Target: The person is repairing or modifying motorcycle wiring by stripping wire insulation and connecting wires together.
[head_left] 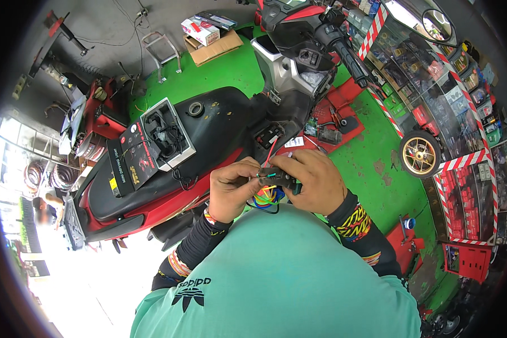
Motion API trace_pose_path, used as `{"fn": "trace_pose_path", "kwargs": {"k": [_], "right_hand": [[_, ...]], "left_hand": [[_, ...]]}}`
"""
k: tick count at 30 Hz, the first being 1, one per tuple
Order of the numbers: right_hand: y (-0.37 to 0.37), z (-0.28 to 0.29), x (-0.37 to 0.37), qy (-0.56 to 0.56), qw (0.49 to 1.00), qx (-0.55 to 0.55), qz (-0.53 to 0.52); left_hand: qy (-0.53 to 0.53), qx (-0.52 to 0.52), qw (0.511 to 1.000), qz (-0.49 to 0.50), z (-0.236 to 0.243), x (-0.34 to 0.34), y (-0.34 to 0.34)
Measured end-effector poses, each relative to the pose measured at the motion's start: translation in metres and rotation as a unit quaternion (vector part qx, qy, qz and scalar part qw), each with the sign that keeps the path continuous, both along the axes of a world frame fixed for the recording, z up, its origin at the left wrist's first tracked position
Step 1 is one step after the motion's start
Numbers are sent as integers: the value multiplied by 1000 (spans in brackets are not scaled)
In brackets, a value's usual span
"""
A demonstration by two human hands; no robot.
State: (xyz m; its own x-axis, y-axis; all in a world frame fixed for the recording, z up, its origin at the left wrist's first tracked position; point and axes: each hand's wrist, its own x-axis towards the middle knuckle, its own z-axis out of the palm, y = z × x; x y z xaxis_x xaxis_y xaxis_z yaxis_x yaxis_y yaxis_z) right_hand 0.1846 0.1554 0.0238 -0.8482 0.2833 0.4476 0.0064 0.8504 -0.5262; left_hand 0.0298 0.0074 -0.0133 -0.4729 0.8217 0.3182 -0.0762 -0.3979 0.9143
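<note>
Right grip (316,183) clasps a dark metal plier-like tool (280,178); left grip (231,190) pinches a thin green wire (266,175) at its head, above bundled multicoloured wires (269,196), near a smooth, rounded black seat (219,124) bearing an open cardboard box (180,160).

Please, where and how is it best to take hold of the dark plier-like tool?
The dark plier-like tool is probably best gripped around its green-edged handle end, coming from the right. It lies sideways, with its working end toward the left hand, while the right hand already wraps the handle side.
</note>
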Motion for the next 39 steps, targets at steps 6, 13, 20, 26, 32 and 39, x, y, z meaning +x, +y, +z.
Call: {"fn": "trace_pose_path", "kwargs": {"k": [6,13,20,26,32,39], "right_hand": [[-1,-2,0,5,1000,0,3],[-3,-2,1,-5,1000,-4,3],[-5,1,1,-2,1000,-10,1],[-8,2,1,-4,1000,-16,-2],[-9,0,1,3,1000,-28,0],[-9,-4,1,-14,999,-31,3]], "left_hand": [[-5,-8,1000,-2,0,0,-1],[-19,-4,1000,-3,-2,1,-2],[-21,-17,1000,-8,-3,1,-4],[-37,-23,999,-8,-2,4,-6],[-30,-18,999,-19,-4,3,-8],[-43,-27,999,-16,-2,4,-10]]}}
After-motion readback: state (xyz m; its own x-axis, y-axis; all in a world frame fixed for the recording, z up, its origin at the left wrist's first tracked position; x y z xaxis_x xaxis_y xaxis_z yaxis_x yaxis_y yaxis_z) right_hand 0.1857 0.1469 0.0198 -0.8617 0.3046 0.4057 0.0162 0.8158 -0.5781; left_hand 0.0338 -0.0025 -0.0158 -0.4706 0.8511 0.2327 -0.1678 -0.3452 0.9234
